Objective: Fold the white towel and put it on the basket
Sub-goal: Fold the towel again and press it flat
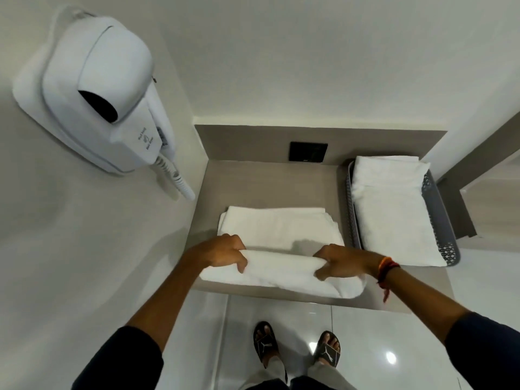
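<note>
A white towel [278, 232] lies partly folded on the grey-brown counter [261, 181], its near edge raised into a rolled fold. My left hand [225, 253] grips that fold at its left end. At the right end my right hand [342, 261] grips the same fold, a red-orange thread band on its wrist. A grey perforated basket [434, 209] stands at the counter's right, touching nothing of the towel I hold, with another folded white towel [394, 209] lying on it.
A white wall-mounted hair dryer [98, 88] with a coiled cord hangs on the left wall. A black wall plate [308, 152] sits on the back panel. The counter's front edge runs just below the towel; my sandalled feet stand on glossy white floor tiles [197, 333].
</note>
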